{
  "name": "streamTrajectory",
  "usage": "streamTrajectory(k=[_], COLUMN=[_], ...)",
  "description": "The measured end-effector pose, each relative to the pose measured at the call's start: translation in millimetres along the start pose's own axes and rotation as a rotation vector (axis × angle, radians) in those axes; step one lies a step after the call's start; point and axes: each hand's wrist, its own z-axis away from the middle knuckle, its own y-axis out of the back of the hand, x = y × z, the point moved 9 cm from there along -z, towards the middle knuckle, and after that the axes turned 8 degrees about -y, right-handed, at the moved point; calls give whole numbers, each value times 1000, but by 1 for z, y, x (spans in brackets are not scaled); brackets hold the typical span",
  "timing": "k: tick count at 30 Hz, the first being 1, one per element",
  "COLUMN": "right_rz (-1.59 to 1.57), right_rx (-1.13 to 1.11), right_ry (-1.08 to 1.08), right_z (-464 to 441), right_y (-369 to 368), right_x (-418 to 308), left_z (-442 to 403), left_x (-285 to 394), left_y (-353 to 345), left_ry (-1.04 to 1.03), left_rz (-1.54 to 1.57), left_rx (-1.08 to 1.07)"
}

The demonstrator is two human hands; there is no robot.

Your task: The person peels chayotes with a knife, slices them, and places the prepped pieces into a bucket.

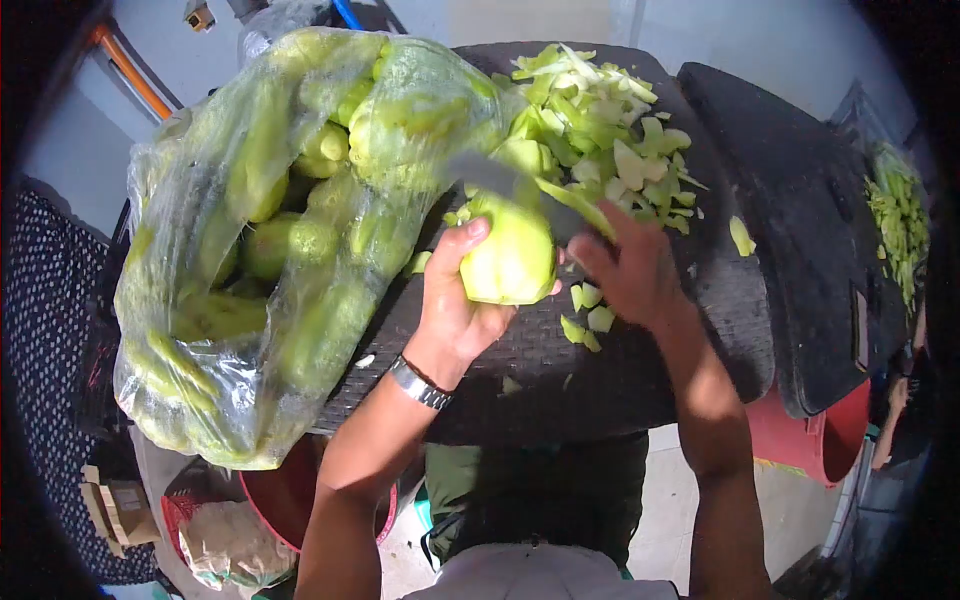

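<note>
Your left hand [468,275] is grasping the peeled fruit [508,258], which is pale green and smooth; the thumb lies on its left side and the palm supports it from below; the fruit is raised over the bench [650,400], about the middle of your view. Your right hand [635,265] is just beside the fruit, on its right, with the fingers bent around the knife [490,176]; the hand and the blade are blurred, so the handle cannot be seen well; the blade is pointing to the left, at the far end of the fruit, and a green strip of peel [578,206] is near your right fingers.

Beyond the fruit, on the bench, there is a heap of peelings [605,130], green and whitish; some small pieces [590,318] lie nearer to you, below your right hand; one more piece [742,236] lies apart, toward the right edge. At your left is a big clear plastic bag [240,400], opened, in which many green fruits [275,248] are lying; on your left wrist you wear a metal watch [418,383]; to the right of the bench is a dark panel [800,230], and below it a red bucket [840,440].
</note>
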Motion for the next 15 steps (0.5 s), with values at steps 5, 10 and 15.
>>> streamTrajectory(k=[5, 10, 15], right_rz=[32, 129, 581], right_rx=[-31, -12, 117], right_ry=[-132, -60, 24], right_z=[-11, -15, -15], right_y=[9, 7, 17], right_x=[19, 29, 103], left_z=[-6, -11, -4], left_x=[-9, -8, 8], left_y=[-5, 0, -10], left_ry=[75, 99, 38], left_rz=[110, 126, -17], left_rx=[-2, -30, -128])
